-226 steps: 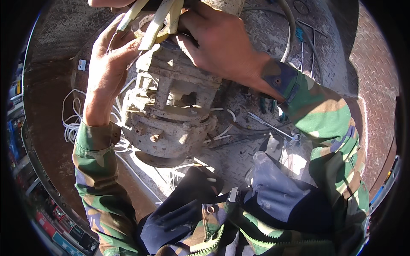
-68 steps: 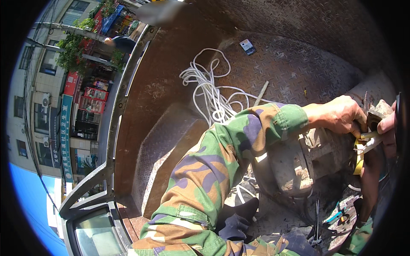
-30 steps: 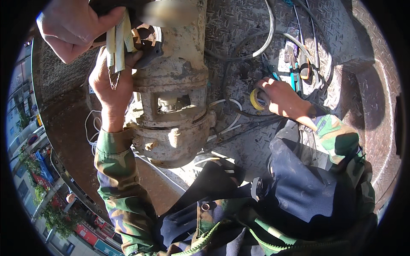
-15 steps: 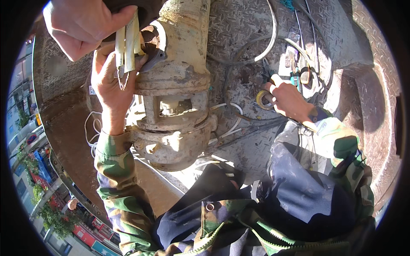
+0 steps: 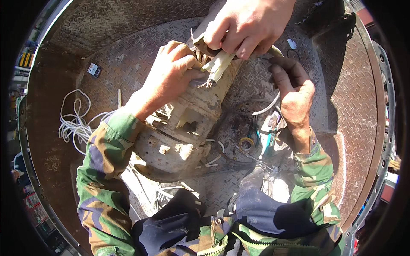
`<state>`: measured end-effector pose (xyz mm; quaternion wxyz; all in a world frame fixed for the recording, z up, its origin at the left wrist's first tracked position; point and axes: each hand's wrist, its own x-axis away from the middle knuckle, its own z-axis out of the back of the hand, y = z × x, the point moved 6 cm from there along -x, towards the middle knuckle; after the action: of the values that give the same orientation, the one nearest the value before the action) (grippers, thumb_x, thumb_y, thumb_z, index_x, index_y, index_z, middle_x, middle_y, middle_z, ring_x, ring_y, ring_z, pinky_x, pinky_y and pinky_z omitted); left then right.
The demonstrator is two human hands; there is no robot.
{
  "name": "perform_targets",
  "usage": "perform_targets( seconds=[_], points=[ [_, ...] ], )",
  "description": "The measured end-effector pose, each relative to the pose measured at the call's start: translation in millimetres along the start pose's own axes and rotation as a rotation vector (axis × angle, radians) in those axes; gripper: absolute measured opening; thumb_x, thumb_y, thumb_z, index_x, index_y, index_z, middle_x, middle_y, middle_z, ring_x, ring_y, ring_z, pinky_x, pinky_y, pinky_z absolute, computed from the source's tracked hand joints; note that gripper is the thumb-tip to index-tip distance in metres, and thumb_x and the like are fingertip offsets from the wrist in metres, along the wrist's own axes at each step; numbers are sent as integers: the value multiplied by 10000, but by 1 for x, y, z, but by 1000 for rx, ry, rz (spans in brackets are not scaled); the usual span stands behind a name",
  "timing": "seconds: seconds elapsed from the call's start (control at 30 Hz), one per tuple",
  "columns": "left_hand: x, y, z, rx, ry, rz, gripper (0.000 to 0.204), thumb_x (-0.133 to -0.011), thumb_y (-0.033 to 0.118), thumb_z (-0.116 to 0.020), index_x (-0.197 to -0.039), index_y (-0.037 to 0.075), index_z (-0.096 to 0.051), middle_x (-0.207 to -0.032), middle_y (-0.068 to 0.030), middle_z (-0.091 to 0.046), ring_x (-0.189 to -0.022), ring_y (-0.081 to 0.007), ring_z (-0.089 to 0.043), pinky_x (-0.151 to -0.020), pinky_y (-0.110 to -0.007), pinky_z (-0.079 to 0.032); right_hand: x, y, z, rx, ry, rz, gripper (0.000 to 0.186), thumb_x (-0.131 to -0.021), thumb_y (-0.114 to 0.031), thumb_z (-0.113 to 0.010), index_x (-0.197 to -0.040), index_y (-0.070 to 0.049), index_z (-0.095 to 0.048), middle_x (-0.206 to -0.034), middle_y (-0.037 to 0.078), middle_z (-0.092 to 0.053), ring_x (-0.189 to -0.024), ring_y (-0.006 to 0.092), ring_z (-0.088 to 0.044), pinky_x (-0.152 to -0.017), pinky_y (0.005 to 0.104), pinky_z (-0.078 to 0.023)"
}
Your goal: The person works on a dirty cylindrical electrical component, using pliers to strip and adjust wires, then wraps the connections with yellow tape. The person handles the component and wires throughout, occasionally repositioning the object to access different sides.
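A large, dusty beige machine housing (image 5: 205,100), like a motor or pump, lies on the metal floor. At its upper opening my left hand (image 5: 168,79) is closed, fingertips pinching pale wire leads beside the opening. Another person's hand (image 5: 252,27) reaches in from the top and grips a dark rim there. Cream sleeved leads (image 5: 221,65) stick out below that hand, with twisted bare ends close to my left fingertips. On the right, my right hand (image 5: 297,91) is raised, thumb and forefinger pinched together. Whatever sits between them is too small to make out.
A yellow tape roll (image 5: 246,144), teal-handled pliers (image 5: 271,135) and a wrench (image 5: 270,183) lie on the floor between the housing and my right arm. A bundle of white cord (image 5: 74,123) is at the left, below a small dark packet (image 5: 94,70). A curved metal wall surrounds the floor.
My right hand has left the floor beside the tape roll and risen toward the upper right of the housing. My left hand stays by the leads. The view has turned and shifted.
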<state>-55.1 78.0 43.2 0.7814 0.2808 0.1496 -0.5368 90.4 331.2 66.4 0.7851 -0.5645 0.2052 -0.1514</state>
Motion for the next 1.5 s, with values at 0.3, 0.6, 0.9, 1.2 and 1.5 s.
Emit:
perform_targets(
  seconds=[0.3,0.6,0.9,1.2,1.5],
  points=[
    [-3,2,24,216,-104,-219,151,-874,77,-746,-1023,76,-772,-1075,-106,-719,-1100,-322,-689,-986,-459,-538,-83,38,35,46,-574,-221,417,-1028,-162,-742,-1397,24,-681,-1260,75,-746,-1101,172,-683,-969,324,-537],
    [45,6,33,170,110,-69,183,-899,137,-728,-1062,81,-791,-1083,-111,-726,-1097,-323,-692,-952,-454,-561,-50,62,21,-339,-559,-460,397,-1053,-361,-731,-1282,-37,-721,-897,-102,-582,-782,0,-524,-713,209,-416],
    [114,95,71,1034,210,900,217,-1107,138,-669,-1266,-5,-707,-1096,-166,-780,-1017,-244,-780,-878,-404,-634,20,-58,-52,-193,-473,-244,297,-1142,-322,-647,-1010,-59,-684,-781,-54,-629,-624,35,-483,-562,248,-366],
    [38,109,59,1725,352,1137,542,-1176,394,-567,-1563,17,-533,-1418,-140,-708,-1243,-293,-706,-1093,-466,-564,101,-82,-77,-154,-193,173,259,-1110,-92,-651,-1317,64,-625,-932,194,-756,-794,290,-785,-717,377,-601],
    [80,96,64,1562,585,1198,566,-1185,393,-542,-1624,38,-504,-1578,-152,-625,-1430,-307,-610,-1237,-489,-461,137,-79,-122,-116,-394,502,686,-942,-58,-668,-1490,274,-424,-1231,450,-659,-1132,516,-732,-975,507,-621]
  ],
)
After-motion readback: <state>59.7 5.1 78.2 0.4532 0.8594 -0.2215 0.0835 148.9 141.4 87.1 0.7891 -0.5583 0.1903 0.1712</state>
